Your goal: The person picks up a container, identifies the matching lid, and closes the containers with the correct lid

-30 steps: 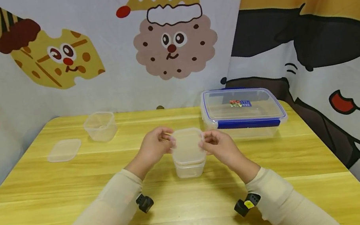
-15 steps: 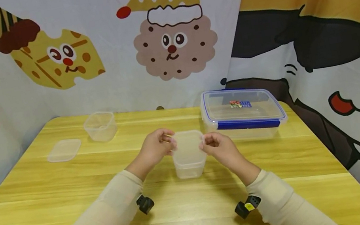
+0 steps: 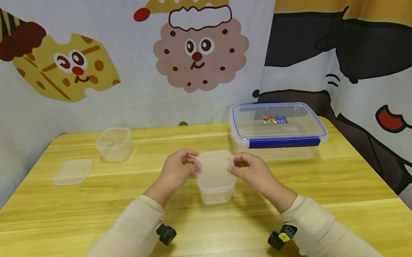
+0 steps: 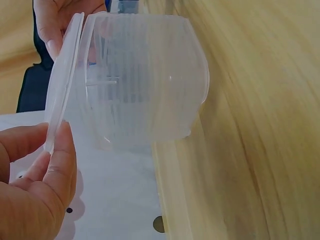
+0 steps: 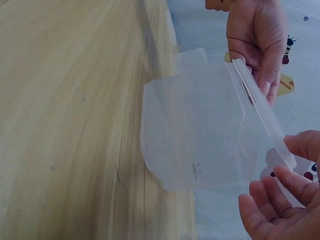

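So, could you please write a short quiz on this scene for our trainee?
1. What do the left hand and right hand both pinch?
A) the blue-clipped box
B) one shared lid
C) a spoon
2. True or false: in the head view, a loose lid lies to the left of the open container.
3. What in the left wrist view shows that the shared lid is not fully seated on the middle container?

Key:
1. B
2. True
3. A gap shows between them.
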### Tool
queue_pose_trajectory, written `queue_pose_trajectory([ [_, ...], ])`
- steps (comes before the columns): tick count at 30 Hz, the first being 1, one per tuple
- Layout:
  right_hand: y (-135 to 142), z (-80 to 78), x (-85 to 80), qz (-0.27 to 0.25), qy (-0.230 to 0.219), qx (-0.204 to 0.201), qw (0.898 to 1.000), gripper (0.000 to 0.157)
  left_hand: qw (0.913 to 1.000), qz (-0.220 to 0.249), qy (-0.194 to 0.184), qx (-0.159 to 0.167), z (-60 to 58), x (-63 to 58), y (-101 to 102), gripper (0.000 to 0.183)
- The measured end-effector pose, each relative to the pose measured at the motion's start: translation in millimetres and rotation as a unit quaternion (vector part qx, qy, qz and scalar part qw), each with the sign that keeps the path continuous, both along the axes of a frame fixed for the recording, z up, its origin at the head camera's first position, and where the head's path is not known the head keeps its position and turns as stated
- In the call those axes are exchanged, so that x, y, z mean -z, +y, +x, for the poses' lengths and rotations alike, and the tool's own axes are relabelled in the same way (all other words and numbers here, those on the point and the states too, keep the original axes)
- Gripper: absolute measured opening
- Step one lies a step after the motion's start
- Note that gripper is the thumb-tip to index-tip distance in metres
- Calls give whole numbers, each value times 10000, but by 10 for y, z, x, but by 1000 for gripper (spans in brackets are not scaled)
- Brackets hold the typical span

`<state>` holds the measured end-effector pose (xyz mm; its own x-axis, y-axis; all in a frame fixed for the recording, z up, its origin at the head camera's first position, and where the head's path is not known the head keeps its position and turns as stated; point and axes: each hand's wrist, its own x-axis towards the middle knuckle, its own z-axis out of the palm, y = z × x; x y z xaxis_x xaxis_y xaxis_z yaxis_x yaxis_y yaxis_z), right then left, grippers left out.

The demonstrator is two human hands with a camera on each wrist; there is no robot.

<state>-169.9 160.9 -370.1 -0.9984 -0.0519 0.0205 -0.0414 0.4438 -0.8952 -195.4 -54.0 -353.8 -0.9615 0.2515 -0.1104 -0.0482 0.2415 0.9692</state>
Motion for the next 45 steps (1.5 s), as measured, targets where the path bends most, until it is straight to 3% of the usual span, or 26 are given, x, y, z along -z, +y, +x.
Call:
queue_pose_trajectory([
  [7, 7, -22, 41, 296, -36, 76, 9995, 30, 9994, -240, 243, -6, -3, 36, 18, 31],
  [17, 2, -38, 46, 288, -251, 37, 9993, 35, 9924, -996, 723, -72, -17, 75, 31, 31],
  [25, 1, -65, 91, 284, -314, 40, 9991, 37, 9885, -1289, 785, -139, -19, 108, 45, 31],
  [45, 8, -86, 161, 264, -374, 5, 9990, 38, 9859, -1460, 801, -167, -24, 193, 47, 32],
])
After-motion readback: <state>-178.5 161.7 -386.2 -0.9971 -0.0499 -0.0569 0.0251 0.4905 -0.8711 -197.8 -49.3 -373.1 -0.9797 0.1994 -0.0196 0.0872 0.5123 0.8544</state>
